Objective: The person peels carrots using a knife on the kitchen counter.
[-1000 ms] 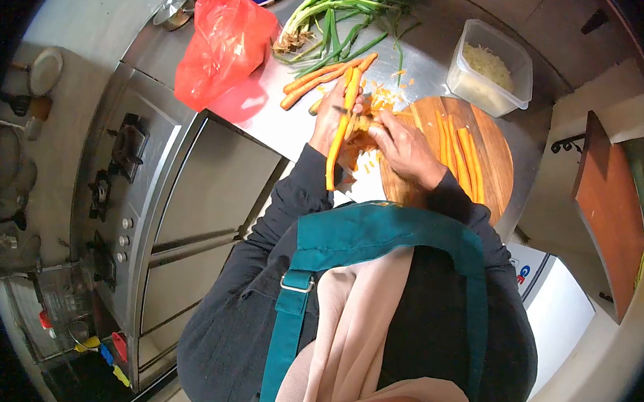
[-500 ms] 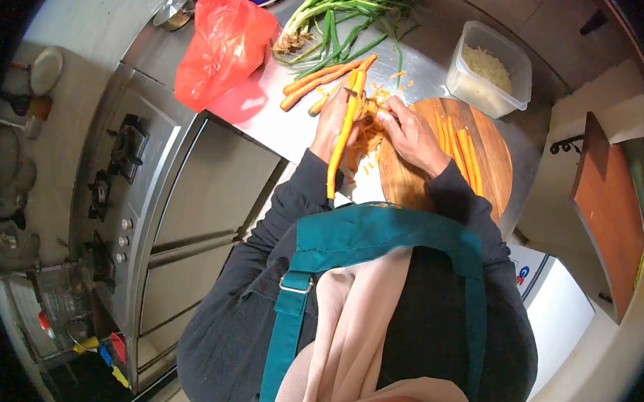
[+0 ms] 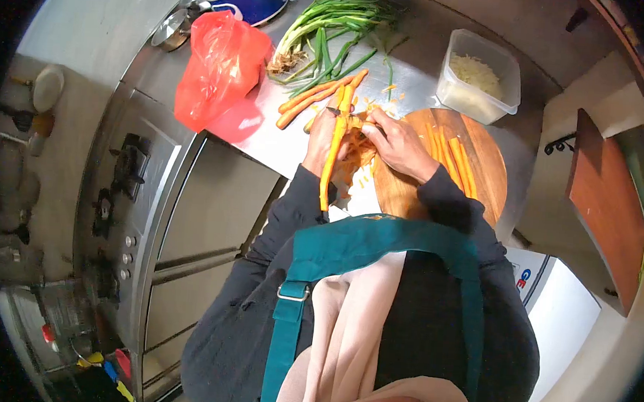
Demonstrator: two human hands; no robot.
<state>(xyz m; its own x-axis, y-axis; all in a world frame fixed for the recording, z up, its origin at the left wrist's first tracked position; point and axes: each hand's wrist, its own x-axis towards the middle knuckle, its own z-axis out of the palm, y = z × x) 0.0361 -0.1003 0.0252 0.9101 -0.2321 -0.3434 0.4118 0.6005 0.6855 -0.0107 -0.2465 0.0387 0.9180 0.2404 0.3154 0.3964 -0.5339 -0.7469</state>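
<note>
A long orange carrot [image 3: 330,159] is held upright in the view by my left hand [image 3: 320,143], whose fingers wrap round it. My right hand [image 3: 401,145] is closed on the yellowish handle of a peeler [image 3: 355,121], whose dark blade end meets the carrot. Orange peelings [image 3: 360,156] lie under and between my hands. Several peeled carrots [image 3: 455,163] rest on the round wooden board [image 3: 495,167] at the right. Beyond my left hand, unpeeled carrots [image 3: 307,99] lie on the counter.
Green onions [image 3: 330,36] lie at the back, with a red plastic bag [image 3: 219,73] to their left. A clear container [image 3: 480,76] of shredded white food stands behind the board. The stove [image 3: 136,167] is at the left, beside a blue pot [image 3: 256,4].
The camera view has shifted slightly, so the counter items appear lower. The peeler in my right hand has moved a little along the carrot, which my left hand still holds.
</note>
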